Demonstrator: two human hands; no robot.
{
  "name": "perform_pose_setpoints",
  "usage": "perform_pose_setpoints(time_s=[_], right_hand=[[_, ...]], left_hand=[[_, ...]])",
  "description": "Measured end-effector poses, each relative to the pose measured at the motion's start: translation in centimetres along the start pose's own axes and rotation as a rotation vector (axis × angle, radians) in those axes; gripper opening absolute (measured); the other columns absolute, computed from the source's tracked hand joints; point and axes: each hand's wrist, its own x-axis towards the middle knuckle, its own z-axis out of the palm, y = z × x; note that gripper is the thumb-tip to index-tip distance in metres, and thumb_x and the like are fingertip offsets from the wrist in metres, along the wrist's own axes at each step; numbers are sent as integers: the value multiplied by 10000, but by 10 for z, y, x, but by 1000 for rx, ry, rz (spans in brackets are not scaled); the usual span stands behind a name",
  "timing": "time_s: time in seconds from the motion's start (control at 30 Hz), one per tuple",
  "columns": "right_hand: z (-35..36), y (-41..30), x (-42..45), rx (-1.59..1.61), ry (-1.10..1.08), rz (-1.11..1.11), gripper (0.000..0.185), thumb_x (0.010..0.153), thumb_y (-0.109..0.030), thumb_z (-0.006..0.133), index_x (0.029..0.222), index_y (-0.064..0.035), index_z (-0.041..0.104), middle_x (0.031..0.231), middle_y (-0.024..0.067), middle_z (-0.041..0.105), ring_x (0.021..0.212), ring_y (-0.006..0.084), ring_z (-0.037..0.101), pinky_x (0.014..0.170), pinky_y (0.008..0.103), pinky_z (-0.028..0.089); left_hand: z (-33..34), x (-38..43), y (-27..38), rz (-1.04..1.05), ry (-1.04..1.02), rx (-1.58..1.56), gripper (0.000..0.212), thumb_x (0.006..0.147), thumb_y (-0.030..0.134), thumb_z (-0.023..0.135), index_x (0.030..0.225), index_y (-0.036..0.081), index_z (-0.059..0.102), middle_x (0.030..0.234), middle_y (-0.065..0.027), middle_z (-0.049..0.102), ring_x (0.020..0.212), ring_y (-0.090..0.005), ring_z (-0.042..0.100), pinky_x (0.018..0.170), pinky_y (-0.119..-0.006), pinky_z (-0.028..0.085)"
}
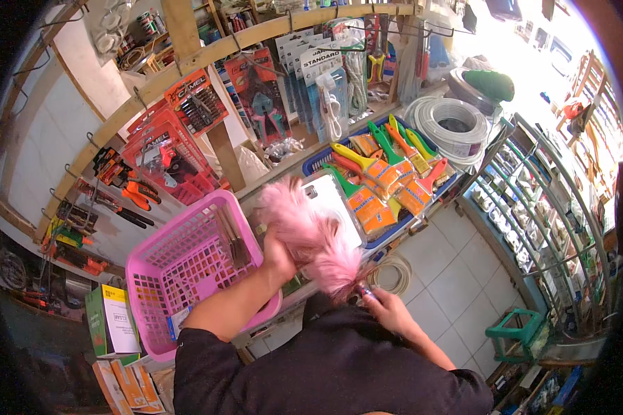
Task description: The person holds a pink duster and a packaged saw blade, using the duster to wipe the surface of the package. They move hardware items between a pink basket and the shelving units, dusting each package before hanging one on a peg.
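Note:
A fluffy pink feather duster (316, 233) slants across the middle of the view, in front of my body. My right hand (392, 311) grips its dark handle at the lower end. My left hand (280, 257) is against the duster's far part; the fluff hides its fingers, so its grip cannot be told. Beneath the fluff lies a white flat item (340, 205), partly covered. A pink plastic basket (153, 321) stands left of my left hand, with flat brown items inside. Beyond the duster, a blue basket (311, 165) holds several packaged paint brushes (371, 210) with coloured handles.
Packaged tools (168, 155) hang from hooks on a wooden rail (202, 59). Coils of white cable (449, 127) sit behind the blue basket. To the right are a metal rack (545, 207), a tiled floor (446, 270) and a green plastic stool (514, 332). Boxes (114, 321) stand at left.

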Motion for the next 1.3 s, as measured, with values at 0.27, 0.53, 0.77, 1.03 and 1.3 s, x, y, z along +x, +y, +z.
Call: perform_pose_setpoints(time_s=[0.27,0.53,0.77,1.03,1.3], right_hand=[[1,-6,-4,-81,-26,-2,376,917,-345,491,876,28,515,659,174,522,626,213,502,611,376,423],[-8,-6,0,-98,-99,28,341,926,-319,481,868,13,531,656,58,525,644,147,497,607,324,423],[-8,-9,2,16,-108,82,330,932,-316,470,913,8,535,691,19,509,673,109,464,628,289,414],[6,3,5,42,-81,50,343,917,-341,486,852,-7,532,645,34,485,627,108,465,586,287,399],[-4,-1,8,96,-26,130,352,934,-339,457,843,-4,518,624,23,467,605,108,432,558,295,381]], left_hand=[[-10,-1,-7,329,-419,359,667,878,601,316,1319,104,372,1263,-104,493,1118,-282,499,946,-451,390],[-16,6,-2,-23,-177,9,680,879,622,290,1299,97,394,1271,-97,483,1146,-277,479,971,-457,367],[-5,2,-3,58,-149,106,619,885,567,346,1278,94,416,1234,-109,504,1107,-279,504,973,-458,368],[-13,4,-5,65,-83,40,580,890,553,359,1217,85,461,1097,-68,574,1025,-249,545,916,-424,415],[-8,2,0,-9,-80,-37,681,867,613,350,1297,88,408,1257,-95,502,1139,-262,483,945,-424,396]])
